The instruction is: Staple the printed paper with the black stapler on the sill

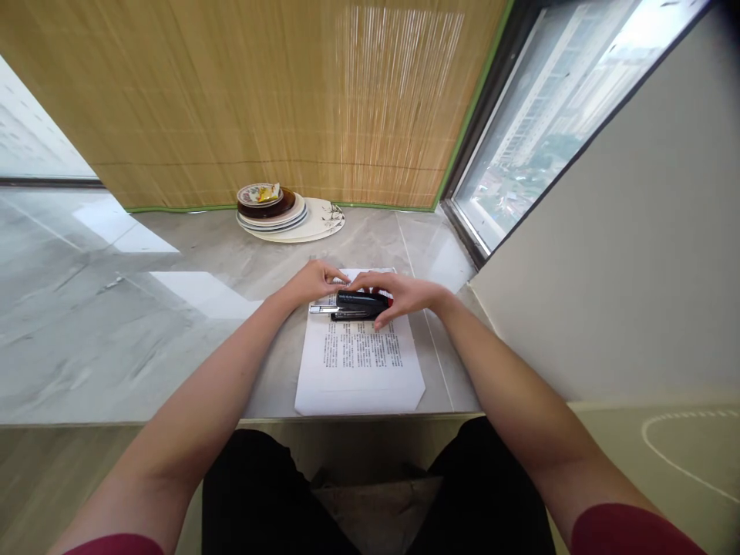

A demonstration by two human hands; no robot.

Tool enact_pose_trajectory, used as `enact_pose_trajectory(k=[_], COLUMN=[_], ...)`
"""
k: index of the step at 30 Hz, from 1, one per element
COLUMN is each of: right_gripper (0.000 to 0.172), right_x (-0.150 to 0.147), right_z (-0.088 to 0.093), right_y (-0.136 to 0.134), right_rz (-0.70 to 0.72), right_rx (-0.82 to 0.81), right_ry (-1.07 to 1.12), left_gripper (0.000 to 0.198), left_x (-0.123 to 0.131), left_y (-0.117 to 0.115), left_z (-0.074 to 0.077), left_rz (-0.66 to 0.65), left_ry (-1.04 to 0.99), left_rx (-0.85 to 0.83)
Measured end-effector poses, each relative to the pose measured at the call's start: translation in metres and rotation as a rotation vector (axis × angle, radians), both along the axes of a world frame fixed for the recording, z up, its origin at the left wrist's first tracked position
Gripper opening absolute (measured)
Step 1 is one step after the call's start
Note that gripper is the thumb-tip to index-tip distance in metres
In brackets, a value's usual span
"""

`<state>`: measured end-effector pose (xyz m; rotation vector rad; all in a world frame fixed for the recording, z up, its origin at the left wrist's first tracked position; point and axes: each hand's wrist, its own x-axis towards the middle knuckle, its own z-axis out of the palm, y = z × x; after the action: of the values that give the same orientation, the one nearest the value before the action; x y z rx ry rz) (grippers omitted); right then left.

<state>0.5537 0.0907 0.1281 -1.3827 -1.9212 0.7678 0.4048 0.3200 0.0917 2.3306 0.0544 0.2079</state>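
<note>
A black stapler [361,305] lies sideways across a stack of printed paper sheets [361,385], with its silver metal end sticking out to the left. From the right, my right hand [408,294] grips it, thumb on the near side and fingers over the far side. A bit of red shows on the stapler beside that palm. My left hand [315,282] is just beyond the stapler's left part, over the top of the paper. Its fingers are pinched close to my right fingertips, and whatever is between them is too small to tell.
A marble-patterned ledge [190,331] carries the paper. At its back stand stacked plates [271,218] with a small yellow packet [267,193] on top, before a bamboo blind [277,100]. A white wall [624,254] and a window [537,131] bound the right side.
</note>
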Motion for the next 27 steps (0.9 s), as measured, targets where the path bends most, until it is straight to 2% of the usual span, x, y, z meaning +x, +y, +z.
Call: enact_pose_trajectory(k=[3, 7, 9, 11, 14, 16, 18, 22, 27], right_gripper=[0.062, 0.048, 0.047, 0.047, 0.048, 0.051, 0.057, 0.062, 0.054], right_x=[-0.015, -0.004, 0.005, 0.008, -0.002, -0.014, -0.025, -0.036, -0.038], right_z=[-0.005, 0.000, 0.007, 0.013, 0.015, 0.011, 0.004, -0.005, -0.001], right_y=[0.008, 0.001, -0.006, -0.009, -0.007, -0.001, 0.005, 0.013, 0.014], right_rz=[-0.021, -0.048, -0.126, -0.269, -0.536, -0.647, -0.647, -0.507, -0.482], right_rx=[0.095, 0.040, 0.056, 0.134, 0.300, 0.388, 0.426, 0.440, 0.444], right_ry=[-0.068, -0.066, -0.048, -0.040, -0.128, -0.253, -0.414, -0.676, -0.701], left_gripper=[0.037, 0.042, 0.046, 0.049, 0.058, 0.067, 0.073, 0.077, 0.073], left_x=[-0.001, -0.003, -0.004, -0.003, 0.000, 0.003, 0.007, 0.009, 0.008], left_y=[-0.001, -0.003, -0.005, -0.006, -0.010, -0.012, -0.014, -0.012, -0.009], left_z=[0.001, 0.006, 0.009, 0.010, 0.010, 0.009, 0.007, 0.005, 0.011], left_rz=[0.016, 0.083, 0.152, 0.206, 0.208, 0.170, 0.130, 0.099, 0.108], left_ry=[-0.012, -0.142, -0.254, -0.313, -0.210, -0.082, 0.013, 0.085, 0.055], left_rx=[0.009, -0.087, -0.253, -0.463, -0.735, -0.880, -0.990, -1.080, -1.121])
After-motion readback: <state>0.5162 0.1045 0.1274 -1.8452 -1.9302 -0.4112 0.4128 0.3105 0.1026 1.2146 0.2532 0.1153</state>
